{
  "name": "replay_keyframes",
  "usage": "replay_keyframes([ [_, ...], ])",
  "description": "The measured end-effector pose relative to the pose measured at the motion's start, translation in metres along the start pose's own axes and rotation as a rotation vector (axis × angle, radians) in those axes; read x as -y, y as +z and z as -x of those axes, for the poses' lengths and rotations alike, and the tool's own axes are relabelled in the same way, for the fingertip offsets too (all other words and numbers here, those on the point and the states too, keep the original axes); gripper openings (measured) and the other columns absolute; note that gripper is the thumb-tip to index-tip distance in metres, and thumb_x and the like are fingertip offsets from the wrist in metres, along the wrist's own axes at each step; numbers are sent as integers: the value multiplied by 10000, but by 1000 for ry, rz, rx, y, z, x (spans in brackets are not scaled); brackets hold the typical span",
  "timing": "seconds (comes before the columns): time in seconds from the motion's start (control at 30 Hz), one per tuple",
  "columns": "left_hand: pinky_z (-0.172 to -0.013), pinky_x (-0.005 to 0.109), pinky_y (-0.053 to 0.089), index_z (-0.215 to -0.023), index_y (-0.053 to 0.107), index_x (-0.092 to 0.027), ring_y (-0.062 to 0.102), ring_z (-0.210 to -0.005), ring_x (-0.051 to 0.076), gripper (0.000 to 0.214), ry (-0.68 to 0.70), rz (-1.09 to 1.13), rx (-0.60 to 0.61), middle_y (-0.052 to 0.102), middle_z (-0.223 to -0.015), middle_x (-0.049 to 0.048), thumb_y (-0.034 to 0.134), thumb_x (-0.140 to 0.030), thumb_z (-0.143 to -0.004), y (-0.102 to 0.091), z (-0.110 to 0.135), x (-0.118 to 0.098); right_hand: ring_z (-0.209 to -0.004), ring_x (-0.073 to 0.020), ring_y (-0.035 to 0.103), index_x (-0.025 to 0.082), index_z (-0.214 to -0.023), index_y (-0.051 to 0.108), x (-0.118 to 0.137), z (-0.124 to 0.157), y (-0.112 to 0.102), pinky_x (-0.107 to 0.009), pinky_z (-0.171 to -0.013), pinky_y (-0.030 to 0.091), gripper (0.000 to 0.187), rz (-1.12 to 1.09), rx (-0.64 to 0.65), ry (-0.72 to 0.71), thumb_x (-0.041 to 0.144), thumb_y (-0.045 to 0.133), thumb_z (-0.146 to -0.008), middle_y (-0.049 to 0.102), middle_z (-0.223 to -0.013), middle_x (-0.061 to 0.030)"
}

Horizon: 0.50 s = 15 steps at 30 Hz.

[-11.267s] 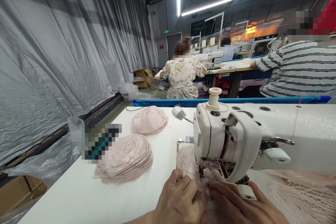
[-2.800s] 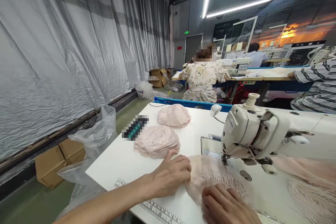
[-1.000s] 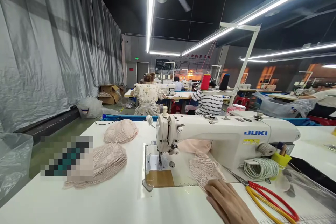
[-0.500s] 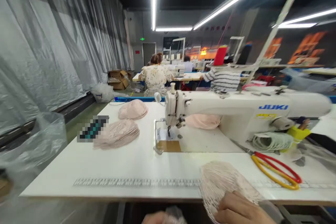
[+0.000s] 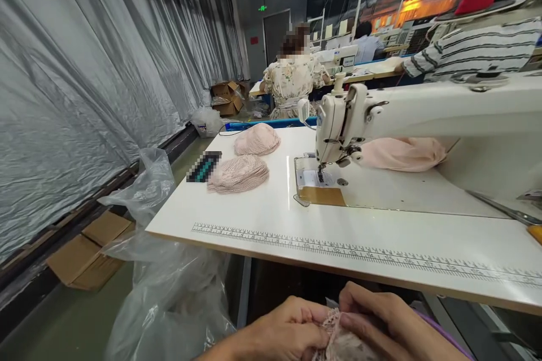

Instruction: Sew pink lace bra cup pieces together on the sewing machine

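Observation:
My left hand (image 5: 292, 324) and my right hand (image 5: 383, 316) are close together below the table's front edge. Between them is a pale pink lace piece (image 5: 341, 345); the fingers of both hands pinch its gathered edge, and its lower part runs out of the frame. Beyond the hands stands a white sewing machine (image 5: 339, 118), its needle area over the metal plate with no fabric under the foot. On the table to its left lie a stack of pink lace pieces (image 5: 239, 175) and a smoother pink pile (image 5: 257, 140). More pink fabric (image 5: 402, 153) lies behind the machine arm.
A printed ruler (image 5: 305, 243) runs along the white tabletop's front. Scissors (image 5: 508, 208) lie at right, partly cut off. Clear plastic bags (image 5: 178, 287) and a cardboard box (image 5: 88, 251) sit on the floor at left. Two people (image 5: 292, 76) work at tables ahead.
The view has turned left and down. The lace piece has gone from the table's front right to below the edge, and my left hand has joined my right on it.

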<state>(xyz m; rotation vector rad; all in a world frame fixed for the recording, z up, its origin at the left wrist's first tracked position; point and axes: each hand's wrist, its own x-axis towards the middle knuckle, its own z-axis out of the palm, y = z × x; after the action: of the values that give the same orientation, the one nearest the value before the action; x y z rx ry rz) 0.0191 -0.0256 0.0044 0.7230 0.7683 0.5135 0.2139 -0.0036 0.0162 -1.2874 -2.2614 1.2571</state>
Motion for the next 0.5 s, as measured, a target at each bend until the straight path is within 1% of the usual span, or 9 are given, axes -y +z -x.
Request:
replay_keyframes([
  [0.07,-648,223,341,-779,694,-105,422,-594,82,198,2,15,16,482,-633,-10,671,-246,-641,-5,0,2,-701,-148,522,231,-754,485,-1,-5,4,-245,-614,393,282,-2,23,39,427,407,-941,573,-732,24],
  [0.13,-624,216,327,-778,698,-108,394,-575,74,197,3,-3,16,467,-619,-16,621,-213,-631,-10,-1,5,-718,-157,516,232,-769,481,-3,-8,6,-250,-635,395,305,-34,52,74,469,389,-938,571,-750,19],
  [0.23,-593,202,295,-777,701,-118,370,-566,69,230,25,-74,-7,466,-614,-20,545,-182,-620,-15,-3,9,-690,-153,498,229,-767,463,-5,-11,8,-253,-648,404,321,-102,41,85,481,365,-940,543,-724,23],
  [0.37,-598,203,279,-752,694,-118,373,-577,71,277,43,-76,9,459,-624,-18,475,-169,-590,-17,-5,11,-656,-148,469,227,-742,434,-7,-14,7,-252,-618,391,327,-123,23,94,476,350,-938,505,-690,26],
  [0.5,-567,209,239,-686,659,-111,306,-531,61,263,18,-35,-20,408,-586,-31,457,-157,-524,-17,-5,9,-653,-146,443,225,-753,452,-10,-15,7,-243,-593,363,329,-147,76,113,487,359,-928,486,-682,26],
])
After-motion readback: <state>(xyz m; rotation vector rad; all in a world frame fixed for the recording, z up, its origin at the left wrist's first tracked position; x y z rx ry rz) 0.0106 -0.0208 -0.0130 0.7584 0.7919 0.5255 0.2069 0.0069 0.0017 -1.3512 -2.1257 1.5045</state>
